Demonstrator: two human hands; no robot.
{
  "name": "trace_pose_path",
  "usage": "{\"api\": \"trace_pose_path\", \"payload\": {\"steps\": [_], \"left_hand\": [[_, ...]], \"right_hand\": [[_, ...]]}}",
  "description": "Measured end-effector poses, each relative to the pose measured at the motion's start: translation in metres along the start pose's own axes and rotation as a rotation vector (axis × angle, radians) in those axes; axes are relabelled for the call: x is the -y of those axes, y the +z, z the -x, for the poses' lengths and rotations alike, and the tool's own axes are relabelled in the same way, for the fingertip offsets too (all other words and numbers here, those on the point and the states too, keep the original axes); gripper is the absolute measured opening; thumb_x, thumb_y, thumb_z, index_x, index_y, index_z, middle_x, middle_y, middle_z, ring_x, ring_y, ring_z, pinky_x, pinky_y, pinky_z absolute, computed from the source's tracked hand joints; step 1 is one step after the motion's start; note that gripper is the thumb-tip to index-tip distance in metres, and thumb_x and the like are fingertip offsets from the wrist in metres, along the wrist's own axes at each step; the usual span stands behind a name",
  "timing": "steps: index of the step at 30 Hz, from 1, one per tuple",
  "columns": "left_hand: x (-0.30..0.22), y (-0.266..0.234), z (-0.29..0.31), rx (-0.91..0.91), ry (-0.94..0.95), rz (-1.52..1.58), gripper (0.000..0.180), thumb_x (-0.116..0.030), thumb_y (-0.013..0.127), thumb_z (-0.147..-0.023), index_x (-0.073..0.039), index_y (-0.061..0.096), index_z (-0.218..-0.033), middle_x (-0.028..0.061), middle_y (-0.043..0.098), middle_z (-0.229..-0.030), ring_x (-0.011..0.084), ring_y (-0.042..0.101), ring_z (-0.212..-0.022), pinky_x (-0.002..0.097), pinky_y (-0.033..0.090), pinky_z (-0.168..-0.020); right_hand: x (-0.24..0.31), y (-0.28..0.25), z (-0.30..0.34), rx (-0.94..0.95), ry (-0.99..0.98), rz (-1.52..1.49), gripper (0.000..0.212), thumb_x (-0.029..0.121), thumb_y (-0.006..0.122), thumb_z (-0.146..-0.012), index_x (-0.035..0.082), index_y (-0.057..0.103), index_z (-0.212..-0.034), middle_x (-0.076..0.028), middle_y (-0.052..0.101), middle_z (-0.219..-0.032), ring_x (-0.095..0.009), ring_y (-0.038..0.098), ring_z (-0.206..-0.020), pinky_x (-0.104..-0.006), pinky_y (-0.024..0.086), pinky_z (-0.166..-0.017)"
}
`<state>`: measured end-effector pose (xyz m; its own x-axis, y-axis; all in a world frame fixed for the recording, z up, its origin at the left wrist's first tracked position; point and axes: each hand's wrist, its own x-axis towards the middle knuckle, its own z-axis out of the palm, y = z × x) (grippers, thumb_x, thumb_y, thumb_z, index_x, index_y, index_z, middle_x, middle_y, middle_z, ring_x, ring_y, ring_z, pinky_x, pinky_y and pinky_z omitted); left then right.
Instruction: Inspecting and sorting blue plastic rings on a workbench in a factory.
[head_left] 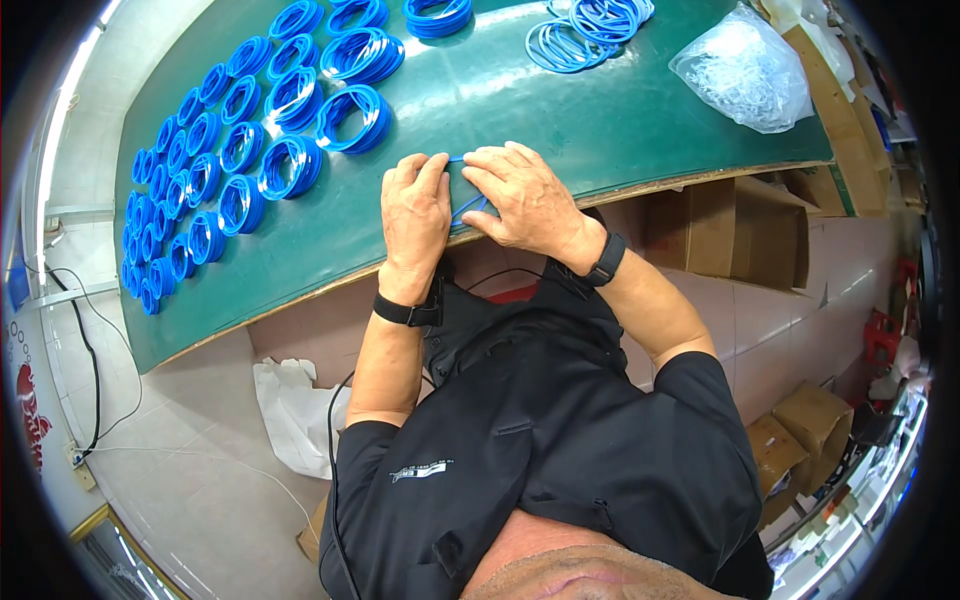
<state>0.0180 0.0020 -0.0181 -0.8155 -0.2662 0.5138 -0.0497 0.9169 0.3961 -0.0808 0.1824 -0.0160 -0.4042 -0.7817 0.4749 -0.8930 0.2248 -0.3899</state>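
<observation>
Both half curled, the left hand (415, 215) and right hand (528, 200) pinch a blue cord (457, 159). Blue coils (308, 165) sit leftward on the green table (470, 100).

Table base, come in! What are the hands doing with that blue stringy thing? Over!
Left hand, right hand: both at thin blue cord. Cord partly hidden, near edge of green table. Nearest blue coil: ahead-left, not touching hands.

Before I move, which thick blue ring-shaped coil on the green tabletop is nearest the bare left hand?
The thick blue ring-shaped coil up-left of the left hand; the coil above it and the coil to its lower left sit farther away.
</observation>
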Motion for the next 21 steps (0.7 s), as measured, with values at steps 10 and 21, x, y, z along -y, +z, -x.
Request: {"api": "trace_pose_path", "payload": {"steps": [10,21], "left_hand": [[0.0039,0.0007,0.0006,0.009,0.013,0.024,0.027,-0.004,0.079,-0.095,-0.007,0.080,-0.121,0.0134,0.073,-0.117,0.0358,0.068,-0.103,0.0468,0.056,-0.092],[0.0031,-0.0012,-0.0017,0.021,0.018,0.020,0.026,-0.003,0.079,-0.095,-0.006,0.080,-0.120,0.0140,0.072,-0.117,0.0362,0.068,-0.103,0.0470,0.056,-0.092]], "right_hand": [[-0.0005,0.0010,0.0010,0.003,0.002,0.007,0.058,0.038,0.090,-0.088,0.004,0.073,-0.131,-0.012,0.070,-0.145,-0.032,0.064,-0.140,-0.0522,0.045,-0.124],[-0.0007,0.0004,0.0002,0.005,0.004,0.003,0.058,0.038,0.090,-0.088,0.004,0.073,-0.131,-0.012,0.070,-0.145,-0.031,0.063,-0.140,-0.0521,0.045,-0.124]]}}
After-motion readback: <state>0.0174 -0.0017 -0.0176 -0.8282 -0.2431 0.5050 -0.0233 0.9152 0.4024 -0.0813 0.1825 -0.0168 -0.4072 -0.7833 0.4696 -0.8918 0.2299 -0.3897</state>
